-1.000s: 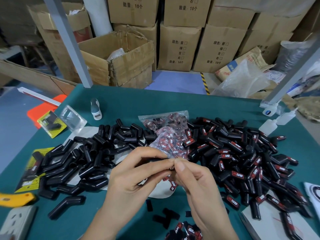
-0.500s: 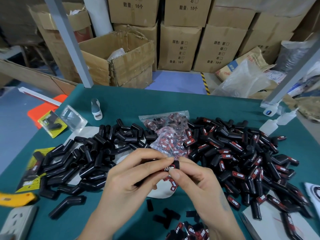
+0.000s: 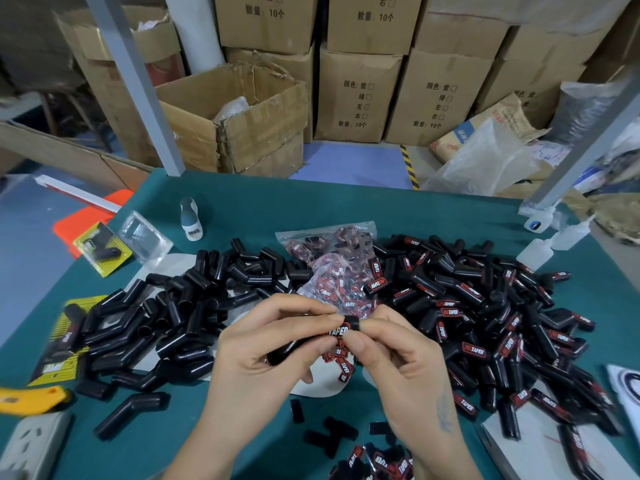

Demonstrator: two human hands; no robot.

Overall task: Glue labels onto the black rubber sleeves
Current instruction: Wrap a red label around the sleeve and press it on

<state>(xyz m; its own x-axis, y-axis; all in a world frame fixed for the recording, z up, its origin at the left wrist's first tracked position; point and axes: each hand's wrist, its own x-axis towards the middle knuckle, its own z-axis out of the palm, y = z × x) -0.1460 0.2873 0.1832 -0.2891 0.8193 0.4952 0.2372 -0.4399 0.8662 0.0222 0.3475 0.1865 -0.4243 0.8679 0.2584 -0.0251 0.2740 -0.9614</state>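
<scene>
Both hands pinch one labelled sleeve [image 3: 313,342].
Left grip [image 3: 273,344] curls round it; right grip [image 3: 391,355] pinches its end above mid-counter [image 3: 346,206], between sleeve piles [image 3: 485,313].

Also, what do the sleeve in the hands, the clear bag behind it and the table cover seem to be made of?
Held sleeve: probably rubber, black, smooth with a soft sheen; light glints along its bend.
Clear bag: thin plastic film, glossy and wrinkled; the red and black labels show through it.
Table cover: looks like matte teal felt or cloth, no reflections; the exact material stays open.
</scene>
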